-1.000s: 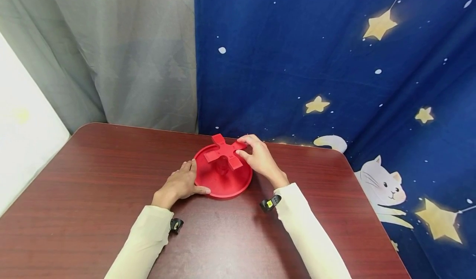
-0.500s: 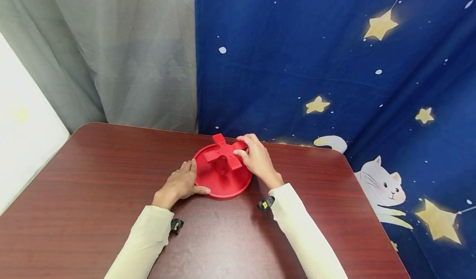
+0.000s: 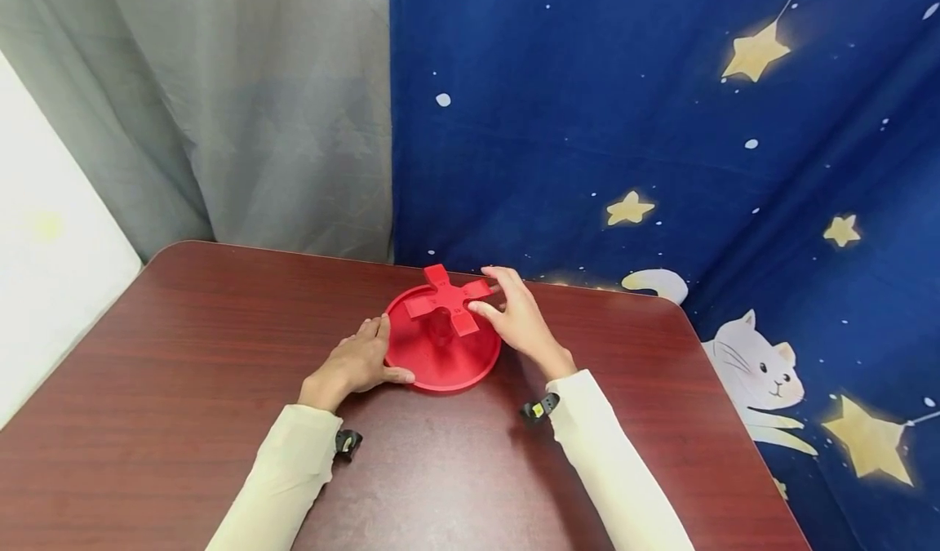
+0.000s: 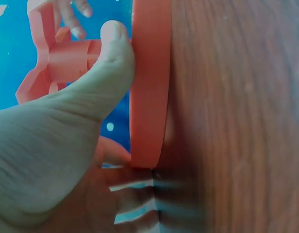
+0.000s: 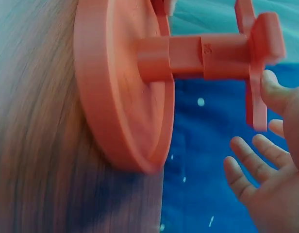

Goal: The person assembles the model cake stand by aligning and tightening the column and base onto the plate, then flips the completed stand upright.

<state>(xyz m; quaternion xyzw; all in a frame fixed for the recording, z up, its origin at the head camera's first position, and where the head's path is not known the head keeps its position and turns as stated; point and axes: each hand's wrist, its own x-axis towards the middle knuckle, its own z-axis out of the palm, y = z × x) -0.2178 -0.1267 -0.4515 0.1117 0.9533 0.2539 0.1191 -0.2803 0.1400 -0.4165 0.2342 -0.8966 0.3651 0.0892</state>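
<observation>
A red round base (image 3: 466, 367) with a raised rim stands on the table. From its middle rises a red post (image 5: 188, 58) with small marks on it, topped by a red four-armed cross (image 3: 450, 296). My left hand (image 3: 356, 363) holds the base at its left side, thumb over the front rim and fingers along the outside. Beside the cross's right arm is my right hand (image 3: 523, 318), fingers spread and gently bent. In the right wrist view its thumb tip lies right at the cross while the other fingers stand apart from it.
The brown wooden table (image 3: 220, 355) reaches back to a grey curtain (image 3: 294, 110) and a blue star-patterned curtain (image 3: 529, 126). The base sits near the table's far edge. Black straps with small devices show at both wrists.
My right hand held the cross's right arm half a second ago; its fingers have since spread off it and the hand has shifted slightly right. The left hand keeps its place.
</observation>
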